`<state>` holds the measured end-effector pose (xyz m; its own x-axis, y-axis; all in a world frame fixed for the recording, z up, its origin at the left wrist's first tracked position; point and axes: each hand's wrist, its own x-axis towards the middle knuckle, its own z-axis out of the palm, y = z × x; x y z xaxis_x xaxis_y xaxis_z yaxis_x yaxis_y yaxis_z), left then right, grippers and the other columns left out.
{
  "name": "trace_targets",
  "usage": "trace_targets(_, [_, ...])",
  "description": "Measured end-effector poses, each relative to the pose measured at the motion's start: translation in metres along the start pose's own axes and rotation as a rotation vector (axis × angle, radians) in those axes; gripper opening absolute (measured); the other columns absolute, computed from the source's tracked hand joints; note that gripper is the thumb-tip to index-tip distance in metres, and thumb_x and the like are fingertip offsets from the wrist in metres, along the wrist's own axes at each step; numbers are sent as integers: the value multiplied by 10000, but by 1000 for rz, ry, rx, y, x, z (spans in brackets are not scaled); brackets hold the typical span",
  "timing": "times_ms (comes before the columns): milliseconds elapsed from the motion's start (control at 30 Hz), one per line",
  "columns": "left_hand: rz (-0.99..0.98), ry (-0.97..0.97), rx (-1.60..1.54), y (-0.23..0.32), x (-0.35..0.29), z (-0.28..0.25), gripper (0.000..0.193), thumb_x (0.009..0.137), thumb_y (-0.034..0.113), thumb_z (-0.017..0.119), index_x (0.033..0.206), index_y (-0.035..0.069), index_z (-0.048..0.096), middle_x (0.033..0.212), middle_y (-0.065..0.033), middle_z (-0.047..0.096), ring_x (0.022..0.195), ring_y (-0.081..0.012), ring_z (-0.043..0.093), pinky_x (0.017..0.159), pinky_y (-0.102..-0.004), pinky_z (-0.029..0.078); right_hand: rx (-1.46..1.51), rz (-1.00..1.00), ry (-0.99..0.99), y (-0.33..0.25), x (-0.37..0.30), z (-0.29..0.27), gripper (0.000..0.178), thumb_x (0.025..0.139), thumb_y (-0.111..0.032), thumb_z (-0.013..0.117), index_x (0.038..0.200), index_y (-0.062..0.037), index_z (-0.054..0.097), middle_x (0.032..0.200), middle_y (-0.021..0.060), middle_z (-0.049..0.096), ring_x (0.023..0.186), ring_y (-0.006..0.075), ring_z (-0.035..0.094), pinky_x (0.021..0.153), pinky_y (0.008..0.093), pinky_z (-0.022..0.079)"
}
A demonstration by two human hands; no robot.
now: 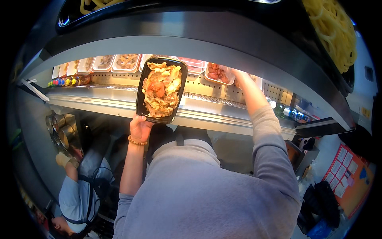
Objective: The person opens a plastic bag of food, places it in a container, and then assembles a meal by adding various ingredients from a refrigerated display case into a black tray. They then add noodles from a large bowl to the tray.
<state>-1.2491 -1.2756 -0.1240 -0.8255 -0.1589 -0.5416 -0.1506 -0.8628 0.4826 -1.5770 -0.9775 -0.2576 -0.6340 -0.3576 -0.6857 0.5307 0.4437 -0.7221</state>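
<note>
Head view: the left hand [141, 127], at 9 o'clock from centre, is closed on the near end of a black tray [181, 95], thumb on the rim. The tray, filled with orange-tinted food [161, 91], stands at 11 o'clock before the lit display case [119, 88]. The left forearm points to 12 o'clock. The right arm extends toward 11 o'clock; its hand [237, 74] reaches in beside a white tray of reddish pieces [217, 74]; finger opening cannot be determined, being partly hidden.

Lit s/steel case [99, 99], gry flr [234, 153], red noticebd [347, 175]
</note>
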Motion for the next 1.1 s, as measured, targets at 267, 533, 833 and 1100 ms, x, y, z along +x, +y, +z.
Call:
trace_targets(267, [7,35,-16,-5,-1,-4,582,749,66,535,1324,10,461,1308,-138,553,1198,-303,557,1000,-453,487,-51,39,-63,13,10,19,134,891,-76,573,1025,-74,562,805,59,555,712,168,540,611,309,470])
trace_targets(533, [-3,20,-18,-6,0,-4,584,748,65,539,1323,6,459,1305,-135,555,1190,-298,564,994,-450,493,6,23,-49,14,4,11,137,885,-78,581,1021,-69,569,805,58,557,710,166,539,611,301,466])
trace_targets(833, [19,50,-35,-8,-3,-9,596,750,60,543,1334,0,440,1316,-142,546,1192,-301,563,991,-448,498,56,5,-39,2,-9,-6,141,878,-80,591,1017,-64,576,806,57,558,708,164,538,612,292,461])
trace_targets(1100, [-11,29,-47,-6,0,-8,597,754,52,535,1341,1,437,1316,-151,545,1192,-306,564,996,-451,496,73,-22,-1,-2,-15,-14,144,871,-83,600,1013,-59,583,807,56,560,706,162,537,613,285,457])
